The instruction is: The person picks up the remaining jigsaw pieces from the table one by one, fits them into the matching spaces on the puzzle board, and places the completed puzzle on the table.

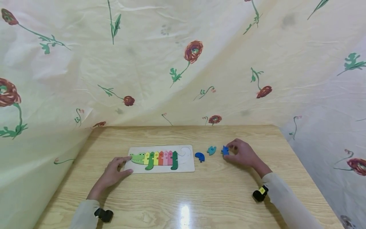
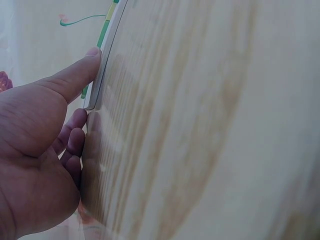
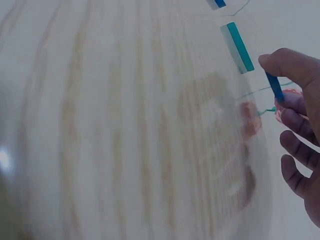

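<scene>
Wood-grain table (image 1: 160,194), flowered cloth (image 1: 148,63) behind. Left hand (image 1: 113,172), thumb and forefinger spread, touches left end of puzzle board (image 1: 185,163); right of it, past teal piece (image 1: 211,150), right hand (image 1: 242,154) pinches blue piece (image 1: 225,151).

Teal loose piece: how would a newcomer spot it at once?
On the wooden table, find the white board bearing the crocodile puzzle. Off its right end, the teal piece lies between the curved dark blue piece, nearest the board, and the jagged blue piece pinched by the right hand. Of these three, only it is greenish.
</scene>
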The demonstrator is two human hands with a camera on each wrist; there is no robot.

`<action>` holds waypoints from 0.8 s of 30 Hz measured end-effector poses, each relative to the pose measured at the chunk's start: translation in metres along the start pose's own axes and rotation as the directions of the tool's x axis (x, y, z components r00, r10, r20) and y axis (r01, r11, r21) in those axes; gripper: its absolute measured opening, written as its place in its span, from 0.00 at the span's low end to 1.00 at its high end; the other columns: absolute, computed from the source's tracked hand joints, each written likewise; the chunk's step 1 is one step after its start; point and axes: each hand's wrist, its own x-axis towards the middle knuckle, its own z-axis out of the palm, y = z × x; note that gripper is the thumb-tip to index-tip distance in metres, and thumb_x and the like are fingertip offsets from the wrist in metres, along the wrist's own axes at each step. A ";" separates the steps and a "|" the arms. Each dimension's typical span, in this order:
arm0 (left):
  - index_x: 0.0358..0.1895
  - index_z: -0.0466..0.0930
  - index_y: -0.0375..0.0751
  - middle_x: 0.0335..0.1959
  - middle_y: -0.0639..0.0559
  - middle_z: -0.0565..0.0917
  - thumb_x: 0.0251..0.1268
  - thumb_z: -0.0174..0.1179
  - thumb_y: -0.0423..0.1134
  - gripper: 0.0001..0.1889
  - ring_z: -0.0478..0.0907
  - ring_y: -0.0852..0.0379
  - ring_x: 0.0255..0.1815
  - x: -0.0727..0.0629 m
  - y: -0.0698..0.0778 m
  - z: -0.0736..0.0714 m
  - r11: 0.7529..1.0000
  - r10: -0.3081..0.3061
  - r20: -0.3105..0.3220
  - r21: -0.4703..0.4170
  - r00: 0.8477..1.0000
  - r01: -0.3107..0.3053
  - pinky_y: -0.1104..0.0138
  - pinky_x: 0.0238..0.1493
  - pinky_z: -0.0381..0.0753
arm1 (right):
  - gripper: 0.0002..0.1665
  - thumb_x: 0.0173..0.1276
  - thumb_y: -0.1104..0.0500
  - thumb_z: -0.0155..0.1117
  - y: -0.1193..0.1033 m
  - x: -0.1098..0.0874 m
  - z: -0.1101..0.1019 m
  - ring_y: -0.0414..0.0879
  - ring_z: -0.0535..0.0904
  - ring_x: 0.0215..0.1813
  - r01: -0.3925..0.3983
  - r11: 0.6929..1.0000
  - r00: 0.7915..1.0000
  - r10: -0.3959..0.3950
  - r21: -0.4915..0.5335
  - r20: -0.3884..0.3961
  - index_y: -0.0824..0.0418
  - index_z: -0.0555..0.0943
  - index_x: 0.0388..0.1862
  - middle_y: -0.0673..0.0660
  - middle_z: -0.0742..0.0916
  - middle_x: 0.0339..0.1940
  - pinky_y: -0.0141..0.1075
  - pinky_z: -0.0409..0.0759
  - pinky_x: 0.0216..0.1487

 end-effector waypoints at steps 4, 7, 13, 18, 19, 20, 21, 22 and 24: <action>0.74 0.71 0.47 0.69 0.36 0.68 0.66 0.70 0.51 0.35 0.65 0.36 0.65 0.000 0.000 0.000 1.000 0.002 0.000 0.000 1.000 -0.002 0.37 0.63 0.64 | 0.27 0.56 0.48 0.82 -0.002 0.001 0.000 0.51 0.79 0.44 0.032 0.999 0.999 -0.032 0.013 -0.034 0.63 0.86 0.48 0.56 0.84 0.42 0.45 0.78 0.44; 0.74 0.71 0.47 0.69 0.36 0.67 0.66 0.70 0.51 0.35 0.65 0.37 0.64 0.000 0.001 0.000 1.000 0.003 0.001 0.000 1.000 -0.003 0.38 0.62 0.65 | 0.26 0.54 0.50 0.83 -0.001 0.003 0.003 0.49 0.79 0.43 0.064 0.998 0.996 -0.063 0.017 -0.069 0.61 0.86 0.47 0.54 0.84 0.40 0.44 0.78 0.42; 0.75 0.71 0.47 0.69 0.36 0.67 0.66 0.70 0.50 0.35 0.64 0.36 0.65 0.000 0.001 0.000 1.000 -0.007 0.003 0.001 1.000 0.007 0.37 0.63 0.62 | 0.24 0.53 0.50 0.83 -0.005 0.007 0.006 0.47 0.79 0.41 0.128 0.991 0.985 -0.123 0.028 -0.125 0.59 0.87 0.47 0.52 0.84 0.40 0.43 0.78 0.41; 0.75 0.70 0.47 0.70 0.36 0.67 0.66 0.69 0.51 0.35 0.64 0.36 0.65 0.000 0.003 -0.001 1.000 -0.020 0.008 0.000 1.000 0.020 0.37 0.63 0.64 | 0.25 0.53 0.51 0.84 -0.014 0.009 0.007 0.46 0.79 0.42 0.153 0.987 0.980 -0.145 0.056 -0.133 0.58 0.87 0.48 0.52 0.85 0.40 0.43 0.79 0.40; 0.75 0.70 0.47 0.70 0.36 0.66 0.66 0.69 0.51 0.35 0.64 0.36 0.65 0.000 0.003 -0.001 1.000 -0.020 0.009 -0.001 1.000 0.020 0.37 0.63 0.64 | 0.25 0.53 0.51 0.84 -0.016 0.010 0.007 0.46 0.79 0.42 0.157 0.986 0.980 -0.148 0.060 -0.132 0.58 0.87 0.48 0.52 0.85 0.40 0.42 0.79 0.40; 0.75 0.70 0.47 0.70 0.36 0.66 0.66 0.69 0.51 0.35 0.64 0.36 0.65 0.000 0.003 -0.002 1.000 -0.020 0.010 -0.003 1.000 0.020 0.37 0.63 0.64 | 0.25 0.53 0.51 0.84 -0.019 0.010 0.007 0.46 0.79 0.42 0.160 0.985 0.980 -0.150 0.067 -0.132 0.58 0.87 0.48 0.52 0.85 0.41 0.42 0.79 0.40; 0.75 0.70 0.47 0.70 0.36 0.66 0.66 0.69 0.51 0.36 0.64 0.36 0.65 0.000 0.003 -0.002 1.000 -0.018 0.011 -0.002 1.000 0.018 0.37 0.63 0.64 | 0.25 0.53 0.51 0.84 -0.021 0.010 0.008 0.46 0.79 0.43 0.162 0.985 0.980 -0.152 0.066 -0.132 0.58 0.87 0.49 0.52 0.85 0.41 0.42 0.79 0.40; 0.75 0.70 0.47 0.70 0.35 0.66 0.67 0.69 0.51 0.36 0.64 0.36 0.65 -0.001 0.003 -0.002 1.000 -0.015 0.012 -0.003 1.000 0.015 0.37 0.63 0.64 | 0.25 0.53 0.52 0.84 -0.023 0.011 0.008 0.47 0.79 0.43 0.163 0.984 0.980 -0.153 0.071 -0.131 0.58 0.87 0.49 0.52 0.85 0.41 0.41 0.79 0.39; 0.75 0.70 0.47 0.70 0.35 0.66 0.67 0.69 0.51 0.36 0.64 0.36 0.65 -0.001 0.003 -0.002 1.000 -0.009 0.014 -0.001 1.000 0.009 0.37 0.63 0.64 | 0.25 0.54 0.52 0.84 -0.027 0.011 0.009 0.47 0.79 0.43 0.164 0.983 0.980 -0.154 0.079 -0.129 0.58 0.87 0.49 0.52 0.85 0.41 0.41 0.78 0.39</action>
